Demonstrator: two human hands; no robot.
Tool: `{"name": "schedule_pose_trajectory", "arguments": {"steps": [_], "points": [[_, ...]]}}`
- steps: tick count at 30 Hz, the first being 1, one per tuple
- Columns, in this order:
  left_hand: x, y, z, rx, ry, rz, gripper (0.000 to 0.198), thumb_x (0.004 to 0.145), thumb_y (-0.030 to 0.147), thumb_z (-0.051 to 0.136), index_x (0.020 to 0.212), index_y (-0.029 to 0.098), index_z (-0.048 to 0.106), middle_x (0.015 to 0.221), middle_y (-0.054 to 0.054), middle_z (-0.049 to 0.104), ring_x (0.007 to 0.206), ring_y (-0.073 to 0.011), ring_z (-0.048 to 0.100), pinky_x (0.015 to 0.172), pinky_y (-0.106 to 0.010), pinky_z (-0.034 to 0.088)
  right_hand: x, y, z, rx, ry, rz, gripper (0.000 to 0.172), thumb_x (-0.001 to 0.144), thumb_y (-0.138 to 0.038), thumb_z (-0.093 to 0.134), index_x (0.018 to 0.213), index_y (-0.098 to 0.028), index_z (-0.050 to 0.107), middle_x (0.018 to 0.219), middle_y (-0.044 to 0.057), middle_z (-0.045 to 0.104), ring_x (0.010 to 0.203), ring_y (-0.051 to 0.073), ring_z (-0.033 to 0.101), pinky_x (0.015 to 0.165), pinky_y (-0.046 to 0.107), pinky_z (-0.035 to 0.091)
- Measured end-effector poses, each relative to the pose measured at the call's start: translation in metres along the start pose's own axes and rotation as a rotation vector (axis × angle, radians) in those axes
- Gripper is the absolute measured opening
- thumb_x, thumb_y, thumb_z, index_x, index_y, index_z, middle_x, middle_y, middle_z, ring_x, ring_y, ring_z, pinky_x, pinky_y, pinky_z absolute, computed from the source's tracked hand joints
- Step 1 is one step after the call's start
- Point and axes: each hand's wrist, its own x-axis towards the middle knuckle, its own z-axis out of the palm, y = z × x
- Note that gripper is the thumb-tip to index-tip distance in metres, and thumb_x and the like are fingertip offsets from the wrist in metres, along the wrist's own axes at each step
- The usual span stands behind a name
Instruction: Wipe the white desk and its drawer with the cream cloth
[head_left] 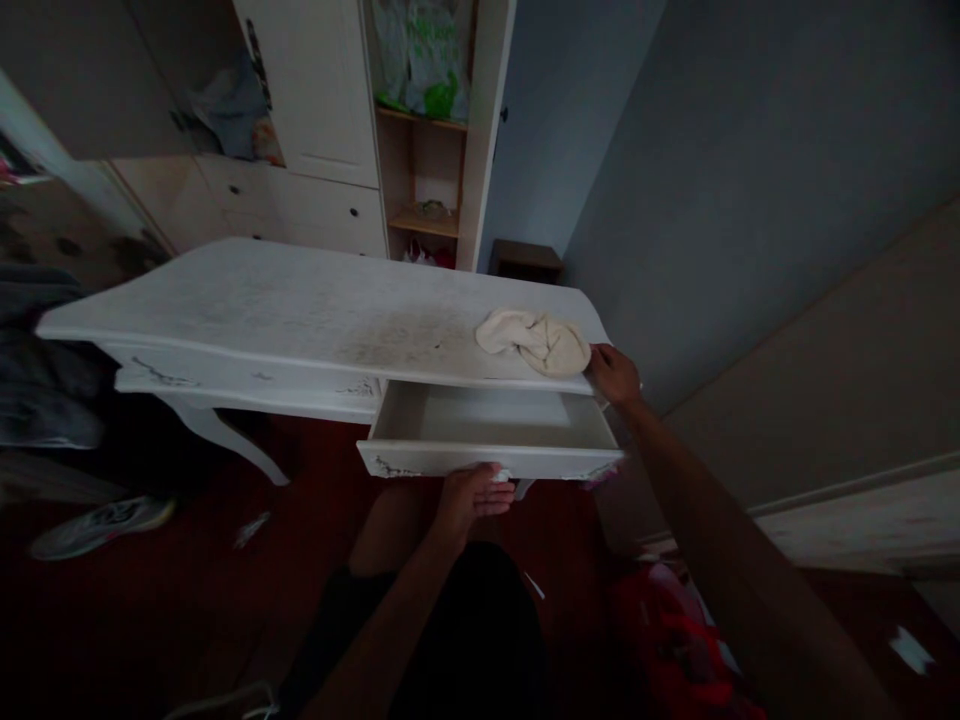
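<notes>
A white table (300,290) with dark smudges on its top spans the view, and its right drawer (435,460) is pulled out with a bare inside. My left hand (476,495) is closed on the small knob at the middle of the drawer front. At the table's right end, my right hand (615,373) has its fingers closed at the table edge, right beside a crumpled cream cloth (536,340) lying on the top. Whether those fingers also pinch the cloth's edge is too dark to tell.
Behind the table stand a white wardrobe (322,90) and open shelves with a plastic bag (424,60). A wall is at the right. A shoe (105,525) lies on the floor at left, red bags (675,640) at lower right.
</notes>
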Motion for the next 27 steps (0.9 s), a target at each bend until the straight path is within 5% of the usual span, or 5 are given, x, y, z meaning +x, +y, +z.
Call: {"name": "schedule_pose_trajectory", "arguments": {"steps": [11, 19, 27], "points": [[0.048, 0.042, 0.006, -0.145, 0.011, -0.151, 0.014, 0.086, 0.018, 0.054, 0.087, 0.009, 0.064, 0.077, -0.019, 0.075, 0.073, -0.0249, 0.075, 0.08, -0.037, 0.059, -0.003, -0.006, -0.002, -0.019, -0.014, 0.022, 0.051, 0.092, -0.05, 0.035, 0.107, -0.018, 0.073, 0.107, 0.014, 0.074, 0.097, 0.027, 0.064, 0.079, 0.035, 0.046], [0.088, 0.058, 0.011, -0.221, 0.044, -0.131, 0.019, 0.083, 0.02, 0.057, 0.095, 0.007, 0.064, 0.083, -0.021, 0.074, 0.082, -0.0276, 0.075, 0.083, -0.038, 0.06, -0.003, -0.005, -0.002, -0.02, -0.012, 0.011, 0.051, 0.09, -0.049, 0.036, 0.105, -0.018, 0.073, 0.105, 0.014, 0.074, 0.096, 0.028, 0.065, 0.079, 0.037, 0.046], [0.099, 0.063, 0.015, -0.258, 0.064, -0.084, 0.009, 0.082, 0.019, 0.056, 0.081, 0.011, 0.062, 0.07, -0.017, 0.072, 0.069, -0.0239, 0.074, 0.074, -0.033, 0.061, -0.004, -0.006, -0.002, -0.034, -0.036, 0.017, 0.053, 0.09, -0.05, 0.035, 0.109, -0.017, 0.072, 0.111, 0.014, 0.073, 0.098, 0.028, 0.065, 0.084, 0.038, 0.047]]}}
